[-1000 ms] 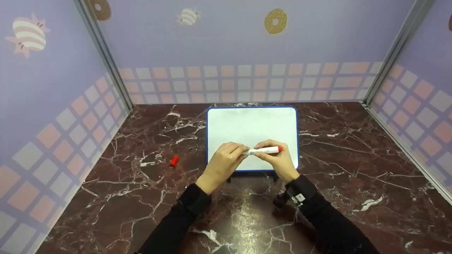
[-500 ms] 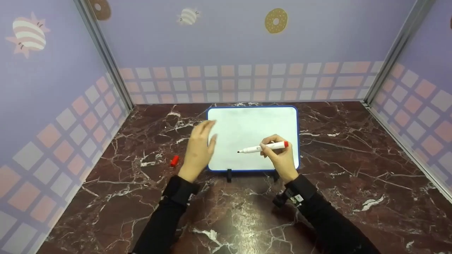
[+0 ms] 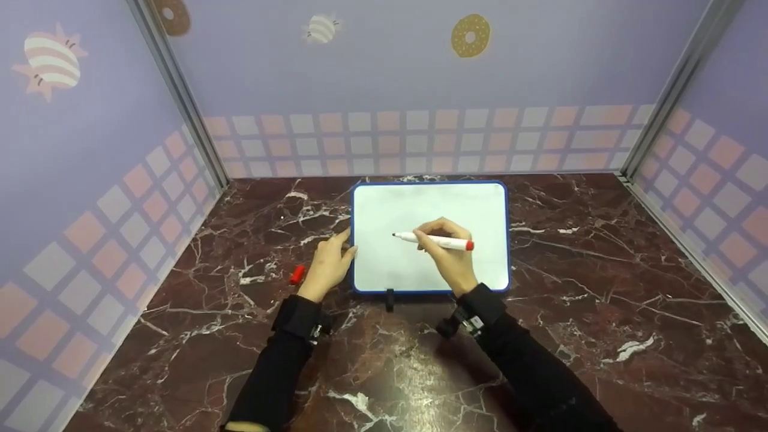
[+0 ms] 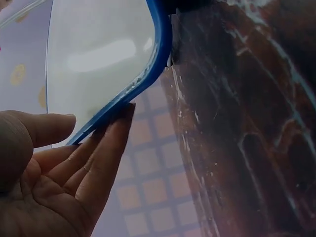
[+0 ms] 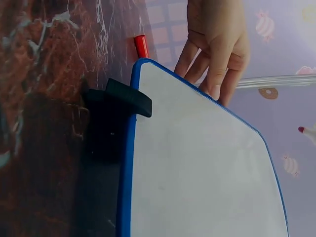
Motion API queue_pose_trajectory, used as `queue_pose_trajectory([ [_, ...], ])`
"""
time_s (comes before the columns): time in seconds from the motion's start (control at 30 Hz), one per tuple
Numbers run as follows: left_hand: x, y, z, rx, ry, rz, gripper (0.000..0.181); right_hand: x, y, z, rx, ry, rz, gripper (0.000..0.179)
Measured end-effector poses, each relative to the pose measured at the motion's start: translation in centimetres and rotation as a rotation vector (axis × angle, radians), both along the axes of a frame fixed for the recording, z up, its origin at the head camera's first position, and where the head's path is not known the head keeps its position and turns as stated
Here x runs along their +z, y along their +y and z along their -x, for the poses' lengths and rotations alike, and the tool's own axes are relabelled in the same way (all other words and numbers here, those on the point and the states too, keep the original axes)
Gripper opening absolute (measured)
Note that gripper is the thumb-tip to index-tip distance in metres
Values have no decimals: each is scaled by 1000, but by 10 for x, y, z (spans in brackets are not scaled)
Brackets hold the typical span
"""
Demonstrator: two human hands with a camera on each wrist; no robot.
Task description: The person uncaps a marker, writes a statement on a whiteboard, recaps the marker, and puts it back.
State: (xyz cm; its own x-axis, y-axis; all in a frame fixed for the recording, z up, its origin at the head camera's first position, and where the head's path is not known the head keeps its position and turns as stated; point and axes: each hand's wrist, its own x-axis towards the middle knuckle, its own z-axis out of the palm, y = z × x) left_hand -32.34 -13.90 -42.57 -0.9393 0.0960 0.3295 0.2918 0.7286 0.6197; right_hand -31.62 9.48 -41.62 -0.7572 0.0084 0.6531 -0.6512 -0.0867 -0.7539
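Note:
A whiteboard (image 3: pixel 384 264) with a blue rim stands propped on black stand feet (image 3: pixel 390 300). My left hand (image 3: pixel 327 264) holds its left edge, thumb (image 4: pixel 54 128) at the front and fingers (image 4: pixel 106 153) behind the rim. My right hand (image 3: pixel 450 249) grips a white marker (image 3: pixel 447 242) with a red end, in front of the board. The marker's bare dark tip (image 3: pixel 394 234) points left, with the board's white face behind it. In the right wrist view only the marker's tip end (image 5: pixel 307 131) shows, at the right border.
A red marker cap (image 3: pixel 297 274) lies on the dark marbled table (image 3: pixel 570 348), left of my left hand. Purple patterned panels (image 3: pixel 384 78) enclose the back and both sides. The board's surface shows no marks.
My left hand has left the marker's tip end and moved to the board's left edge. My right hand has carried the marker slightly left and up, its tip now exposed.

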Motion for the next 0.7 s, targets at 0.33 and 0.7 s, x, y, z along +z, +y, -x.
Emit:
queue_pose_trajectory([
  [0.33, -4, -3, 1, 6, -94, -155, 38, 17, -36, 6, -116, 32, -141, 11],
  [0.7, -4, 0, 2, 8, -94, -152, 35, 19, -46, 13, -155, 22, -170, 16],
])
